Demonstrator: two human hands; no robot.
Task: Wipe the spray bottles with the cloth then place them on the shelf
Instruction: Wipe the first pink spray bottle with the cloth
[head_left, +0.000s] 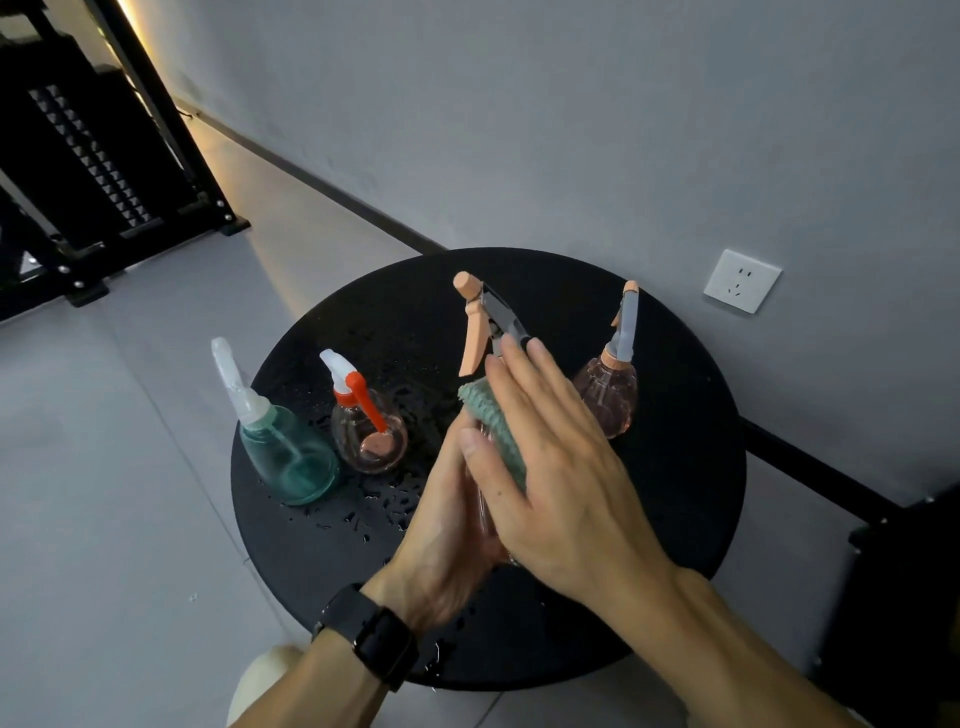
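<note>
Over the round black table (675, 415) my left hand (447, 525) grips a clear spray bottle with a peach trigger head (475, 322) by its body, tilted away from me. My right hand (550, 457) presses a green cloth (493, 421) flat against that bottle. Most of the bottle's body is hidden by both hands. Three other bottles stand on the table: a teal one with a white head (285, 452) at the left, a clear one with an orange-red trigger (369, 431) beside it, and a pink one with a grey and peach head (610, 389) at the right.
Water drops (395, 493) lie on the tabletop between the bottles. A black metal shelf frame (104, 171) stands on the floor at the upper left. The grey wall behind carries a white socket (742, 280). A dark object (909, 597) sits at the right edge.
</note>
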